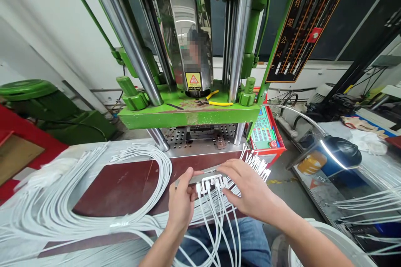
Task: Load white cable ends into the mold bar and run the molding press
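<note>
Between my hands is a narrow metal mould plate, held level above the bundled cables. A row of white cable connectors sits along its near edge, their white cables hanging down over my lap. My left hand grips the plate's left end, thumb on top and fingers curled beneath. At the right end, my right hand has its fingers over the plate and its thumb beside the rightmost connectors. Its fingertips are partly hidden.
Ahead stands a green press with yellow-handled pliers on its ledge. A large bundle of white cables covers the table's left side. A control panel, a lamp and a white bucket are to the right.
</note>
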### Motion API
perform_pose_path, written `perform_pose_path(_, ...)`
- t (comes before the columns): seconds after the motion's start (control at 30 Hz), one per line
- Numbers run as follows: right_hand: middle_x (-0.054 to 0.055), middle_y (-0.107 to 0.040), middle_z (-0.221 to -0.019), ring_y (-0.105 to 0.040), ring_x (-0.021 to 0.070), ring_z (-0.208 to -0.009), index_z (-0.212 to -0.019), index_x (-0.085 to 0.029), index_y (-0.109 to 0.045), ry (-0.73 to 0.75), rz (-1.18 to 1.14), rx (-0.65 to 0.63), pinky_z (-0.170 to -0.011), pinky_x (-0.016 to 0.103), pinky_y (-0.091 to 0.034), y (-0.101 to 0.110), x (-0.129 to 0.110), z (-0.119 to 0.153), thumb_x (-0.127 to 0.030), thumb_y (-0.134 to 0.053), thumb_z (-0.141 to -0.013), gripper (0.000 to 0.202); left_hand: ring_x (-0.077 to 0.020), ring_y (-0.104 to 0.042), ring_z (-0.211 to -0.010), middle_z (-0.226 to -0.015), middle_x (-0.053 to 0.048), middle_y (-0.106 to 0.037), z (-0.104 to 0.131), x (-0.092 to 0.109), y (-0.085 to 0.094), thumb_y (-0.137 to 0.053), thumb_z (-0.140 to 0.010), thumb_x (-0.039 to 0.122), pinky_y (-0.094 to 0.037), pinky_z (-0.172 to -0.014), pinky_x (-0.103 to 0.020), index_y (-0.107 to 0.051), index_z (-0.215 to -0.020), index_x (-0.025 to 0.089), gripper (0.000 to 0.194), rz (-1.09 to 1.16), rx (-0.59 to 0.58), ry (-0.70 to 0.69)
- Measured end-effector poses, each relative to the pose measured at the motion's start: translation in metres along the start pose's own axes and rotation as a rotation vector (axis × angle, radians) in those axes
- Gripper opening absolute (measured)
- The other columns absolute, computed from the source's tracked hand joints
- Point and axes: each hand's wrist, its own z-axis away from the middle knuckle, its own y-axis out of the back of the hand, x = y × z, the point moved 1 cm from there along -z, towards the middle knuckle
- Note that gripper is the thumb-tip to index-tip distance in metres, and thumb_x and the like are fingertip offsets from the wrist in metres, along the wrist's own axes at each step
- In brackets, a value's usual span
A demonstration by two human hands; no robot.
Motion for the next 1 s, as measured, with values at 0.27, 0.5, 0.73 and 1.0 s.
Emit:
perform_pose_path(0.27,0.010,-0.059,-0.112,-0.052,0.0246,-0.103,-0.125,-0.013,-0.051,-0.010,0.274,0.002,-0.099,0.046,-0.040,-0.012,-0.007,-0.001,-0.017,-0.058,-0.080,0.046,-0.0046,-0.024,-0.041,-0.039,0.007,-0.029,0.000,0.001,0.000,-0.067,-0.074,0.042,-0.019,-0.036,-0.015,-0.071,-0.072,0.012,0.031,-0.055,-0.095,-0.107)
perform_pose_path(0.5,0.011,-0.068,-0.107,-0.064,0.0212,-0.094,-0.125,-0.010,-0.053,0.009,0.222,0.018,-0.102,0.042,-0.041,-0.013,0.005,-0.001,-0.017,-0.052,-0.079,0.047,-0.0046,-0.032,-0.041,-0.045,0.004,-0.045,-0.003,0.000,0.001,-0.067,-0.073,0.040,-0.021,-0.036,-0.016,-0.070,-0.070,0.012,0.029,-0.058,-0.123,-0.060)
perform_pose_path(0.73,0.009,-0.067,-0.112,-0.061,0.0244,-0.106,-0.126,-0.014,-0.054,-0.106,0.178,-0.058,-0.102,0.045,-0.041,-0.006,0.008,-0.003,-0.024,-0.059,-0.079,0.049,-0.0034,-0.031,-0.041,-0.047,0.004,-0.044,-0.005,-0.004,0.003,-0.068,-0.073,0.040,-0.020,-0.036,-0.015,-0.071,-0.070,0.011,0.029,-0.047,-0.145,-0.071)
perform_pose_path(1.0,0.008,-0.053,-0.130,-0.046,0.0208,-0.123,-0.132,-0.020,-0.044,0.010,0.105,0.081,-0.110,0.047,-0.031,0.009,-0.012,0.003,-0.027,-0.055,-0.086,0.048,-0.0069,-0.033,-0.046,-0.049,0.002,-0.044,-0.002,0.004,0.003,-0.063,-0.078,0.039,-0.024,-0.040,-0.018,-0.072,-0.076,0.014,0.027,-0.081,-0.203,-0.196)
